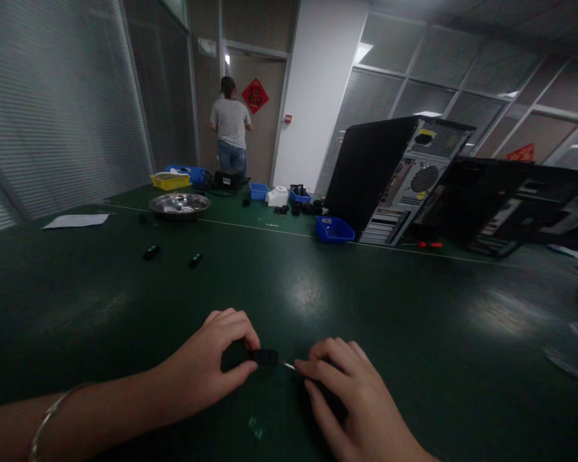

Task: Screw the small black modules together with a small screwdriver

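My left hand (221, 353) pinches the end of a small black plastic casing (268, 357) between thumb and fingers, just above the green table. From the right, my right hand (347, 385) closes on a thin tool with a slim metal shaft (289, 366). The shaft points at the casing's right end; whether its tip is inside cannot be made out. Its handle is hidden by my fingers. Closer to me on the table lies a small green piece with light marks (255, 427). Farther off are two similar black casings, one at the left (151, 251) and another beside it (196, 260).
A round metal dish (180, 204) and a white paper sheet (76, 221) lie at the back left. A blue bin (334, 230) stands by a black computer tower (390, 179). A red-handled tool (429, 244) lies nearby. Beyond the table, a person (231, 125) faces away.
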A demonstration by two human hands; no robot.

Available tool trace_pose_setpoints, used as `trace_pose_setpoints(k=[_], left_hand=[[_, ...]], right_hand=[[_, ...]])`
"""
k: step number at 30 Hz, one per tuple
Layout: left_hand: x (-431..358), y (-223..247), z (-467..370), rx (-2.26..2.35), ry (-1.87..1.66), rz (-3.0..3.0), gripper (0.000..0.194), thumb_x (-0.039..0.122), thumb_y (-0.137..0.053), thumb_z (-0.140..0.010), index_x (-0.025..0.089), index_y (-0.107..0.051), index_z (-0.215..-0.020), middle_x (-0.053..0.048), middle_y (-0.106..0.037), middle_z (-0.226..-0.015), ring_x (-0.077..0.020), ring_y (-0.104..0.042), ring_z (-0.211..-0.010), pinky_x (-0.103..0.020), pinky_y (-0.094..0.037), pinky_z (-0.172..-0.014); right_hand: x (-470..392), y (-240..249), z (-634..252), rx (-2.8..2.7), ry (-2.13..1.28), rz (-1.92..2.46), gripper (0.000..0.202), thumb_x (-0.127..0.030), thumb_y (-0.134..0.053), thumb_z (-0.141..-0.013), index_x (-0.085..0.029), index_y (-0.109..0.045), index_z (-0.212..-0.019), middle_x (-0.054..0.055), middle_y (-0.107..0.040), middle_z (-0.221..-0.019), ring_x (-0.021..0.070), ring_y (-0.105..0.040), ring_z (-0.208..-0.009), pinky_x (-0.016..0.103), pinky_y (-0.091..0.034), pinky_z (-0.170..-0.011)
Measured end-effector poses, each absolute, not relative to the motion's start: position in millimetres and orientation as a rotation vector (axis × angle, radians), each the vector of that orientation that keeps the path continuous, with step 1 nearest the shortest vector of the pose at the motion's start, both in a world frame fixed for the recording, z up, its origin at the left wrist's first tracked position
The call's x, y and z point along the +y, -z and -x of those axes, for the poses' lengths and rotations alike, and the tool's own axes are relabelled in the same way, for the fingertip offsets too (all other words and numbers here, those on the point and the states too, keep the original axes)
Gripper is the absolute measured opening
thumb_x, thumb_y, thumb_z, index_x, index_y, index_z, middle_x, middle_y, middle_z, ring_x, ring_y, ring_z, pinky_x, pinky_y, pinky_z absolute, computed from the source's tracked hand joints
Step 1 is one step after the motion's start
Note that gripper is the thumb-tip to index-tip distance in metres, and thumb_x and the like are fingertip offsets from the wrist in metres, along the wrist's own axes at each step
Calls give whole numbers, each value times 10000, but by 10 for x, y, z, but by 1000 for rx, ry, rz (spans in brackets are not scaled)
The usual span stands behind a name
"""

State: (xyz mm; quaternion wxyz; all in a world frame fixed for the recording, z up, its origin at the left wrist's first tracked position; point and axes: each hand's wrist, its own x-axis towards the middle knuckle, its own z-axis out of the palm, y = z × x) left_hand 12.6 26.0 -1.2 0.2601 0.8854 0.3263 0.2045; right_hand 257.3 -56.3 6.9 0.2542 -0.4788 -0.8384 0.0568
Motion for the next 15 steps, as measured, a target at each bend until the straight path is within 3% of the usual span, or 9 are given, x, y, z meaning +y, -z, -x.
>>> trace_pose_setpoints(k=[4,8,12,15], left_hand=[[279,23,-130,902,-579,-2404,117,116,-612,-837,208,-597,-909,-12,-644,-936,-221,-556,-898,-342,-379,-810],[276,12,-141,888,-568,-2423,102,120,-608,-836,204,-600,-894,-12,-643,-921,-223,-556,-895,-338,-379,-802],[263,3,-129,863,-553,-2419,113,113,-612,-841,208,-613,-903,-8,-643,-927,-225,-554,-915,-338,-374,-818],[249,6,-108,826,-552,-2403,124,110,-619,-849,211,-620,-921,-2,-644,-942,-221,-555,-929,-334,-370,-830]], right_hand=[[-567,-69,-2477,-2319,-3,1067,282,-111,-595,-858,-200,-674,-1114,95,-698,-1015,261,-643,-892,408,-489,-751],[-553,57,-2338,-2461,111,784,218,-253,-550,-1000,-188,-635,-1190,69,-755,-1105,227,-657,-989,385,-495,-835],[-553,162,-2244,-2408,135,709,136,-249,-540,-1040,-211,-670,-1041,-25,-788,-1021,159,-683,-923,327,-483,-802],[-566,152,-2216,-2386,118,668,208,-246,-496,-1065,-204,-672,-961,-46,-791,-961,123,-692,-848,282,-480,-726]])
